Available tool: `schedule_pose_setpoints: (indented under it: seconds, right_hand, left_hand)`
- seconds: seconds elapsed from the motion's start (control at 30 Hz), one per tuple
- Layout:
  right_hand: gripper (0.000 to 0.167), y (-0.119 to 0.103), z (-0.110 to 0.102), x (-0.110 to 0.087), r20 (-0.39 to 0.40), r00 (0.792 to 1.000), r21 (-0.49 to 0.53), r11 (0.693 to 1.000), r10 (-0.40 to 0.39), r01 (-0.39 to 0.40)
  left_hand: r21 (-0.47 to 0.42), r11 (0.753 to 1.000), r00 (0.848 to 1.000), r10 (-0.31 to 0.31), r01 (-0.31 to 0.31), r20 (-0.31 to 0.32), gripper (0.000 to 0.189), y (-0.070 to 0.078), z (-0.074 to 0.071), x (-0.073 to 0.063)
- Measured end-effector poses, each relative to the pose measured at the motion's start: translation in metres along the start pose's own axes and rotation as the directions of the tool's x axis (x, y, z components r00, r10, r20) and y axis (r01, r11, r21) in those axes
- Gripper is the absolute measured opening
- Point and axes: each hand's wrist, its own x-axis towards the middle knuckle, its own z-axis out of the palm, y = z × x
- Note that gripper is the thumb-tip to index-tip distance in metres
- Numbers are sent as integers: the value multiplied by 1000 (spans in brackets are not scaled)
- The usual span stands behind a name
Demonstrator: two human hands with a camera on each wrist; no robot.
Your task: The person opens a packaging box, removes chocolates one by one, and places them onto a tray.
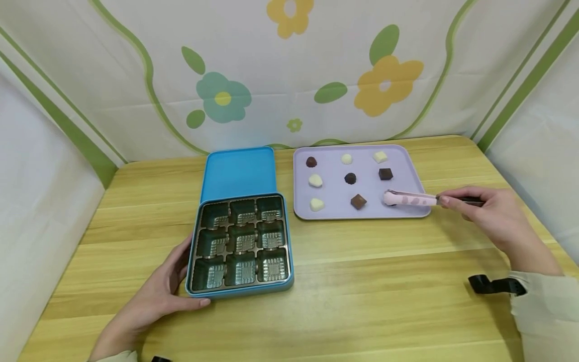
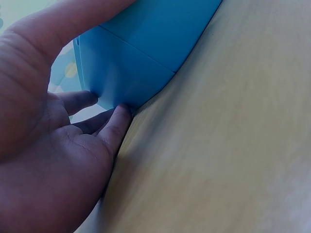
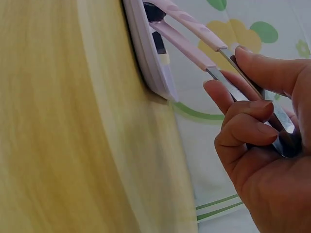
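Note:
My right hand [image 1: 495, 213] holds pink-and-metal tongs [image 1: 413, 199] with thumb and curled fingers. Their tips are at a dark chocolate [image 3: 154, 13] in the front right part of a lilac tray [image 1: 334, 215]; the tips largely hide this piece in the head view. My left hand [image 1: 158, 286] grips the near left corner of a blue tin box [image 1: 253, 290], thumb along the front and fingers against the left side. Inside the box is a dark plastic insert [image 1: 227, 255] with several bare square compartments.
White, brown and dark chocolates, such as a brown square one [image 1: 359, 201] and a white one [image 1: 317, 204], lie apart in rows on the tray. A blue lid [image 1: 239, 173] lies directly behind the box. A flowered cloth [image 1: 271, 65] rises behind the wooden table [image 1: 339, 281].

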Motion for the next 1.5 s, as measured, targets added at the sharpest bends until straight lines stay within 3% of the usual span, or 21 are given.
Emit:
schedule_pose_setpoints:
  seconds: [0.2,0.47,0.73,1.3,1.5]
  right_hand:
    - [32,5,-1,4,16,999,51,998,32,-33]
    - [27,4,-4,4,-24,998,63,997,55,-53]
    - [28,4,-3,5,-31,996,62,995,82,-80]
    - [33,7,-12,2,-61,995,22,996,83,-82]
    - [29,7,-7,4,-36,997,65,995,75,-72]
  left_hand:
    - [2,1000,1000,17,-17,0,127,0,1,0]
    - [-14,999,999,35,-35,2,126,0,1,0]
    - [-5,1000,1000,-2,2,3,127,-1,0,0]
    - [2,1000,1000,19,-19,-2,126,2,2,0]
    - [3,1000,1000,-1,1,0,127,-1,-1,0]
